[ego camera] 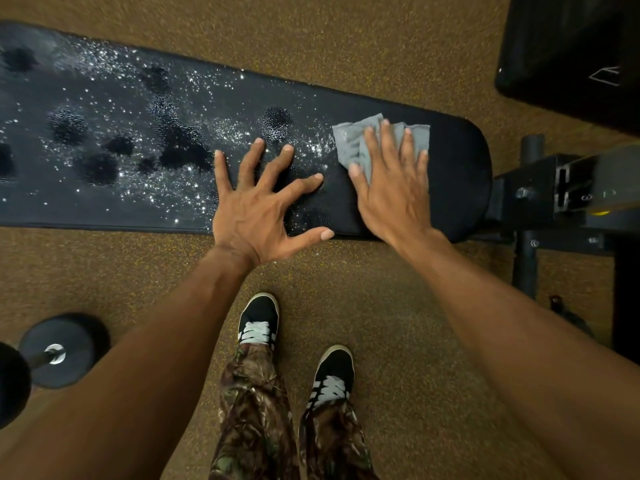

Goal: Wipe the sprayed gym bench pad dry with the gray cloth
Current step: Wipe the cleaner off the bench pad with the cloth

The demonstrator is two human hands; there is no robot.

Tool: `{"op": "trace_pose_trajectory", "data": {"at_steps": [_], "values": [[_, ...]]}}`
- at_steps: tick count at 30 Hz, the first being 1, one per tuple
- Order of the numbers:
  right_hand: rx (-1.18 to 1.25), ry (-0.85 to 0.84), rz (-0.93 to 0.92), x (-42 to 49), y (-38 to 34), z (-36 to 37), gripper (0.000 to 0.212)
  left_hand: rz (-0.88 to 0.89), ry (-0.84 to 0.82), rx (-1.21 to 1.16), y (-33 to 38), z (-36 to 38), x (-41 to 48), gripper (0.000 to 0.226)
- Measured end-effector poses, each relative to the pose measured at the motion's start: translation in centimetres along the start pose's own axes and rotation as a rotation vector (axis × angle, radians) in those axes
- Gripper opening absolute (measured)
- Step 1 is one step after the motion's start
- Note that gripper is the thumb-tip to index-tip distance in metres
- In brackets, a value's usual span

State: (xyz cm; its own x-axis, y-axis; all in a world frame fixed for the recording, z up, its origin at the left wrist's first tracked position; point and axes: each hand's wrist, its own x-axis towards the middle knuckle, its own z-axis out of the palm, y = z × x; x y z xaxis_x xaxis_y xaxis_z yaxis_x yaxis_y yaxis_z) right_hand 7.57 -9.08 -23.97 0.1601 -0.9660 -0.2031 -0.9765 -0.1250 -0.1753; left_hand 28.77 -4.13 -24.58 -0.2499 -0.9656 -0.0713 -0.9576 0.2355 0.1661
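The black bench pad runs across the view. The right hand lies flat on the gray cloth near the pad's right end. Its fingers are straight and slightly spread, pressing the crumpled cloth onto the pad rather than curling round it. The left hand rests palm-down on the pad just left of the cloth, fingers splayed wide and holding nothing, with the thumb at the pad's near edge. Spray droplets and dark wet patches cover the pad from the left hand to its left end; the part under and right of the cloth looks dry. A dumbbell lies on the floor on the near side of the pad, toward its left end.
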Motion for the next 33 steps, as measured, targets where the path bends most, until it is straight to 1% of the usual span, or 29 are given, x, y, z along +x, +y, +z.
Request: {"op": "trace_pose_trajectory", "data": {"at_steps": [2, 4, 6, 7, 9, 11, 13, 14, 15, 18, 21, 23, 25, 27, 28, 30, 33], "values": [[0.024, 0.011, -0.044, 1.3, -1.8, 0.0, 0.061, 0.002, 0.004, 0.005, 0.0, 0.1, 0.0, 0.092], [0.011, -0.008, -0.2, 0.9, -2.5, 0.3, 0.059, 0.009, 0.003, 0.004, -0.1, 0.1, 0.0, 0.093], [-0.014, -0.016, -0.315, -0.6, -1.6, 0.7, 0.057, 0.019, 0.005, -0.007, -0.1, 0.1, 0.0, 0.092], [-0.019, -0.012, -0.323, -1.3, -0.8, 0.8, 0.057, 0.021, 0.006, -0.008, -0.1, 0.1, 0.0, 0.092], [0.001, -0.007, -0.244, -2.0, 0.9, 0.8, 0.057, 0.013, 0.001, 0.001, -0.1, -0.1, 0.0, 0.093], [0.065, 0.014, -0.106, -1.4, 1.4, 0.3, 0.058, 0.004, -0.003, 0.002, -0.1, -0.1, -0.1, 0.092], [0.132, 0.067, 0.001, 0.3, 0.5, -0.1, 0.059, 0.003, -0.002, -0.004, 0.0, -0.1, -0.1, 0.091], [0.146, 0.079, 0.021, 1.3, -0.4, -0.2, 0.059, 0.001, -0.001, -0.006, 0.1, -0.1, 0.0, 0.091], [0.143, 0.083, 0.009, 2.0, -1.4, -0.2, 0.059, 0.0, -0.001, -0.009, 0.1, -0.1, 0.0, 0.091], [0.1, 0.066, -0.132, 2.2, -3.3, 0.1, 0.059, 0.002, -0.003, -0.008, 0.0, 0.0, 0.0, 0.091], [0.051, 0.042, -0.229, 0.4, -2.1, 0.3, 0.059, 0.009, 0.002, -0.013, 0.0, 0.0, 0.0, 0.091], [0.047, 0.021, -0.205, -0.1, -0.7, 0.2, 0.06, 0.005, -0.002, -0.015, 0.0, -0.1, 0.0, 0.091], [0.084, 0.034, -0.103, 0.9, -0.1, -0.3, 0.061, 0.001, -0.006, -0.018, 0.0, -0.1, 0.0, 0.091], [0.098, 0.07, -0.016, 3.0, -0.8, -0.6, 0.062, -0.001, 0.001, -0.017, 0.0, -0.2, 0.0, 0.09], [0.088, 0.076, -0.011, 4.0, -1.5, -0.7, 0.062, -0.002, 0.005, -0.018, 0.0, -0.2, 0.0, 0.089], [0.073, 0.055, -0.084, 4.9, -3.2, -0.6, 0.062, 0.001, 0.009, -0.026, 0.0, -0.1, 0.0, 0.089], [0.088, 0.022, -0.235, 3.3, -4.0, -0.1, 0.059, 0.011, 0.017, -0.038, -0.1, -0.1, 0.1, 0.089]]}}
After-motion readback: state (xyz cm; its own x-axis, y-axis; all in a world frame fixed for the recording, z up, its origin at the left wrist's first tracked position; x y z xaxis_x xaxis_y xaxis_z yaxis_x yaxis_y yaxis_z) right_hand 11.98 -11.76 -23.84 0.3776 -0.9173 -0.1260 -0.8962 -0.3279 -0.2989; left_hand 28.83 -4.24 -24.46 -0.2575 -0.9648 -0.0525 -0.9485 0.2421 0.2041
